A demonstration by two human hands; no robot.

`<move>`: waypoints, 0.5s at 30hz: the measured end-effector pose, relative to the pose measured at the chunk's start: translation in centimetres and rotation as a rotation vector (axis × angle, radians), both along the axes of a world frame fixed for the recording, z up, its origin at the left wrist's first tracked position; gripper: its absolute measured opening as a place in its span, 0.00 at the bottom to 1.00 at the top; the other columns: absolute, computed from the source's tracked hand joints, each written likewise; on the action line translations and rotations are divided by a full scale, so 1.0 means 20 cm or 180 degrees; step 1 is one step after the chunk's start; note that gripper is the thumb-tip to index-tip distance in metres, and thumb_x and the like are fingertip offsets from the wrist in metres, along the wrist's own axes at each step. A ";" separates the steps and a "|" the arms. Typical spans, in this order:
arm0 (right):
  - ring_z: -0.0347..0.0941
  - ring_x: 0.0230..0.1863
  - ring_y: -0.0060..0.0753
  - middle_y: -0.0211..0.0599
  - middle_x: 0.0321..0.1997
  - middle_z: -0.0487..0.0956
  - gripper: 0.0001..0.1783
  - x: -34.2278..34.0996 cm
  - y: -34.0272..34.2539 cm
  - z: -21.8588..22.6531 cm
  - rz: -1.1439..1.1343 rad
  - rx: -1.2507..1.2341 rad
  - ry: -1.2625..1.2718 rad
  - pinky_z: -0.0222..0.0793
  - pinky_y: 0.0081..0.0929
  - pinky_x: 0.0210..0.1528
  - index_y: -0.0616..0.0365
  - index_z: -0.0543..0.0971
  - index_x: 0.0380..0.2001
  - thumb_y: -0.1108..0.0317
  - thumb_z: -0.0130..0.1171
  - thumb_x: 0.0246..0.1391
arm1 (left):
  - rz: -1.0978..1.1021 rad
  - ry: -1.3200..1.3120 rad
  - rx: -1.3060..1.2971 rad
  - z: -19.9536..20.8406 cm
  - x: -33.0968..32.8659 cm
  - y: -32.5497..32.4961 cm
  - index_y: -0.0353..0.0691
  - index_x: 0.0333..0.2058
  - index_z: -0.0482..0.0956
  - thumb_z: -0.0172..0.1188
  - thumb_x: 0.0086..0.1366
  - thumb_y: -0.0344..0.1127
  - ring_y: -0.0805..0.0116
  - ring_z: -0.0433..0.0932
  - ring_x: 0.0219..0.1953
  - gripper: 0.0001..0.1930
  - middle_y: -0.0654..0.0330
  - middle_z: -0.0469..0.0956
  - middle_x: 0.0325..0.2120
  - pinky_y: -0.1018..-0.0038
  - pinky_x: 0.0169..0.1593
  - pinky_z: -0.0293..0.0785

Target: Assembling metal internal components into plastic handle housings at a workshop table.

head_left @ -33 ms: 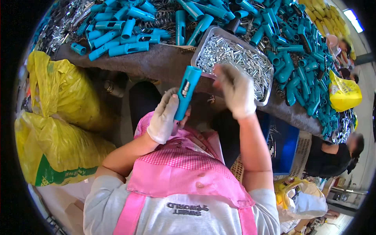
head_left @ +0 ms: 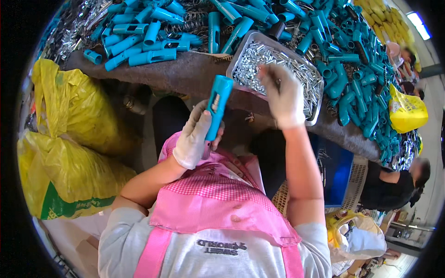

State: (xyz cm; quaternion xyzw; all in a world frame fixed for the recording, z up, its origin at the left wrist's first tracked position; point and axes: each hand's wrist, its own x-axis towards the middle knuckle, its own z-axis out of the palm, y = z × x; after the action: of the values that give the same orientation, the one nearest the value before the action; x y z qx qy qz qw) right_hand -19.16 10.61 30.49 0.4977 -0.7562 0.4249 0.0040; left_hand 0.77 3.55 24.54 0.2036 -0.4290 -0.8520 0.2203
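My left hand (head_left: 192, 139), in a white glove, is wrapped round a teal plastic tube (head_left: 220, 95) held upright and tilted a little to the right. Through the long slot in its side, a silvery metal part shows inside. My right hand (head_left: 286, 97), gloved too with bare fingertips, hovers over the left part of a clear plastic tray (head_left: 230, 69) heaped with small metal pins (head_left: 252, 58). Its thumb and fingertips come together in a pinch, and whatever is between them is too small to make out.
Piles of teal tubes (head_left: 153, 56) and dark coil springs (head_left: 192, 21) cover the bench (head_left: 185, 69). Yellow sacks (head_left: 74, 162) stand at the left. A blue bin (head_left: 338, 178) sits at the lower right, near a person in black (head_left: 389, 185).
My right hand has shifted slightly up and right over the tray, its fingers drawing together. The teal tube in my left hand has moved a little left and up.
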 end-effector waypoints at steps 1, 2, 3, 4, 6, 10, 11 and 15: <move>0.76 0.30 0.44 0.43 0.33 0.78 0.10 -0.07 -0.06 -0.02 -0.0115 0.0180 0.0149 0.71 0.34 0.35 0.58 0.79 0.34 0.64 0.58 0.52 | -0.0017 0.0004 0.0011 0.02 -0.01 -0.01 0.41 0.48 0.65 0.43 0.70 0.46 0.76 0.69 0.20 0.16 0.61 0.71 0.25 0.80 0.24 0.67; 0.76 0.31 0.47 0.42 0.33 0.78 0.10 -0.12 -0.10 -0.04 -0.0224 0.0360 0.0298 0.71 0.37 0.35 0.56 0.79 0.34 0.63 0.59 0.50 | -0.0219 -0.0085 0.0418 0.05 -0.03 -0.04 0.42 0.47 0.65 0.43 0.70 0.46 0.75 0.69 0.20 0.16 0.61 0.71 0.25 0.80 0.24 0.66; 0.76 0.32 0.47 0.41 0.33 0.77 0.10 -0.17 -0.14 -0.10 -0.0147 0.0641 0.0678 0.71 0.38 0.36 0.54 0.80 0.33 0.62 0.60 0.49 | -0.0397 -0.0170 0.0815 0.07 -0.04 -0.07 0.43 0.47 0.65 0.43 0.70 0.46 0.75 0.69 0.20 0.15 0.62 0.71 0.25 0.80 0.24 0.66; 0.75 0.33 0.48 0.41 0.33 0.77 0.10 -0.19 -0.18 -0.13 -0.0060 0.0920 0.1063 0.71 0.40 0.37 0.52 0.81 0.32 0.61 0.60 0.48 | -0.0455 -0.0181 0.1020 0.05 -0.05 -0.09 0.44 0.45 0.66 0.45 0.69 0.46 0.75 0.69 0.22 0.14 0.62 0.71 0.27 0.79 0.25 0.66; 0.74 0.34 0.47 0.40 0.34 0.76 0.08 -0.20 -0.20 -0.14 -0.0019 0.0892 0.0802 0.70 0.38 0.37 0.53 0.82 0.29 0.63 0.61 0.46 | -0.0511 -0.0169 0.1098 0.03 -0.06 -0.11 0.44 0.45 0.66 0.44 0.69 0.47 0.75 0.68 0.24 0.15 0.61 0.71 0.28 0.80 0.25 0.65; 0.74 0.32 0.44 0.39 0.33 0.76 0.07 -0.19 -0.17 -0.15 -0.0076 0.0794 0.0677 0.70 0.34 0.36 0.54 0.81 0.30 0.66 0.60 0.45 | -0.0868 0.0032 0.1654 0.02 -0.06 -0.16 0.42 0.45 0.68 0.46 0.69 0.46 0.75 0.70 0.27 0.15 0.62 0.73 0.31 0.79 0.27 0.66; 0.74 0.32 0.44 0.39 0.33 0.76 0.08 -0.19 -0.17 -0.15 -0.0025 0.0869 0.0752 0.70 0.35 0.36 0.53 0.80 0.31 0.66 0.59 0.46 | -0.0849 0.0044 0.1650 0.01 -0.07 -0.15 0.40 0.45 0.68 0.47 0.68 0.47 0.74 0.70 0.28 0.16 0.61 0.73 0.32 0.79 0.27 0.66; 0.74 0.32 0.44 0.39 0.33 0.76 0.07 -0.22 -0.19 -0.13 0.0154 0.1005 0.1011 0.70 0.35 0.35 0.53 0.80 0.31 0.64 0.59 0.47 | -0.0756 -0.0048 0.1490 0.01 -0.10 -0.14 0.40 0.45 0.68 0.47 0.68 0.47 0.74 0.70 0.27 0.16 0.61 0.73 0.32 0.79 0.27 0.67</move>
State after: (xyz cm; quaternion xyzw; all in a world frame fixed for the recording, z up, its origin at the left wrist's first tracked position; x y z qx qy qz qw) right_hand -23.50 6.89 27.88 0.5707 -0.7910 0.2175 0.0349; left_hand -1.17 0.69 24.83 0.2036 -0.2427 -0.9464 0.0623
